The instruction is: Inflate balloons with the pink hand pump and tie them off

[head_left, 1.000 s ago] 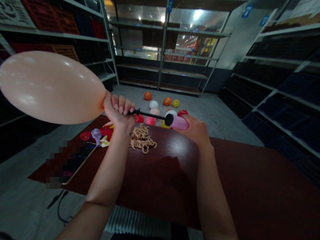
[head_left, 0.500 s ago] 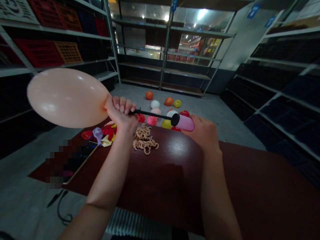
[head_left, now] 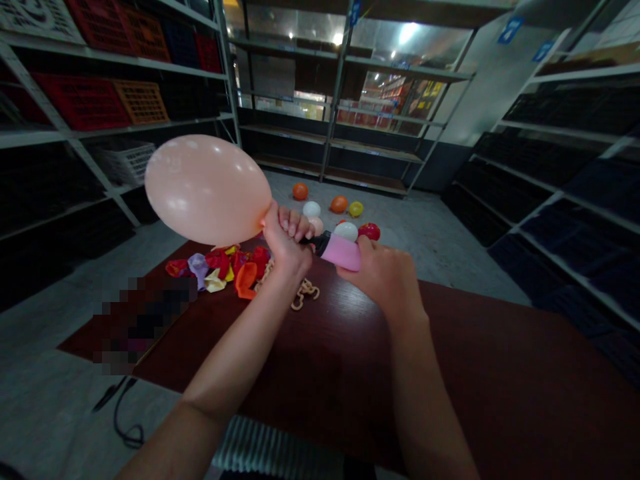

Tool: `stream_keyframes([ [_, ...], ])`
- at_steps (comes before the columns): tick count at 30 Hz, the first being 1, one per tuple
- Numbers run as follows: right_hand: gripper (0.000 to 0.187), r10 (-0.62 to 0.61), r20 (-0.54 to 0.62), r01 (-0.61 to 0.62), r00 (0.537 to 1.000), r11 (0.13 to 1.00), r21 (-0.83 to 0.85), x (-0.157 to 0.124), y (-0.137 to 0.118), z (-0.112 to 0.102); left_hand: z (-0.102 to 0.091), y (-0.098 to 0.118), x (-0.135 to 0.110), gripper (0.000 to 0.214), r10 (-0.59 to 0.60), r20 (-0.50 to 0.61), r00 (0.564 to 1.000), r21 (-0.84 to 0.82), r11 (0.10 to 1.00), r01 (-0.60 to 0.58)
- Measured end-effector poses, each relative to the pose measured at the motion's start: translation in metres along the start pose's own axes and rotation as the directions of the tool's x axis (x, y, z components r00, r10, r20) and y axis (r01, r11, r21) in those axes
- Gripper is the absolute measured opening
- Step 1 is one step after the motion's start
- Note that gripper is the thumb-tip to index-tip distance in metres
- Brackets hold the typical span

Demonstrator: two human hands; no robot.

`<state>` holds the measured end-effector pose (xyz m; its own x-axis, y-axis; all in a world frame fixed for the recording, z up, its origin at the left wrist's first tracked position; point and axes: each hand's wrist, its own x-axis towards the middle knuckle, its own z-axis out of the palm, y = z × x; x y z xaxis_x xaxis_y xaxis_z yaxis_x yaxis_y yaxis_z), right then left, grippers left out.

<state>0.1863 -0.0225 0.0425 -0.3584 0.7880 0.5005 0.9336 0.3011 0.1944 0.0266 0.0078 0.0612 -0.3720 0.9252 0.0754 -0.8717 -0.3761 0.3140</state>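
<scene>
A peach balloon (head_left: 207, 190), plump and glossy, hangs in the air over the far left corner of a dark red-brown desk (head_left: 345, 373), its neck gripped by a person's left hand (head_left: 287, 233), fingers curled tight. Against that same fist sits the black front end of a pink pump (head_left: 343, 252), held above the desk's far edge, its barrel clasped in the right hand (head_left: 385, 273). Below the balloon, near the desk's far left corner, lies a heap of limp balloons (head_left: 215, 260) in red, lilac, cream, yellow and orange. Tan curled pieces (head_left: 309, 289) rest just beside them toward the far edge, partly hidden behind the left forearm. Past the far edge, inflated balloons, among them a white one (head_left: 346, 231), a red one (head_left: 370, 231) and a yellow one (head_left: 356, 209), dot the grey floor (head_left: 430, 247) before metal shelving (head_left: 370, 148). Red crates (head_left: 83, 100) and an orange crate (head_left: 143, 101) line shelves at left.
</scene>
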Motion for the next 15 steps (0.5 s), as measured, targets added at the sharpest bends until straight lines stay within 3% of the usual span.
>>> stream_keyframes([
  [6, 0.042, 0.006, 0.042, -0.009, 0.999, 0.997, 0.076, 0.002, 0.002, 0.007, -0.005, -0.002, 0.007, 0.059, -0.05, -0.011, 0.999, -0.003, 0.999, 0.05],
  [15, 0.054, -0.001, 0.11, -0.018, 0.994, 0.985, 0.172, 0.002, 0.011, 0.016, -0.012, 0.021, 0.025, 0.06, -0.015, 0.027, 1.0, 0.04, 0.999, 0.014],
])
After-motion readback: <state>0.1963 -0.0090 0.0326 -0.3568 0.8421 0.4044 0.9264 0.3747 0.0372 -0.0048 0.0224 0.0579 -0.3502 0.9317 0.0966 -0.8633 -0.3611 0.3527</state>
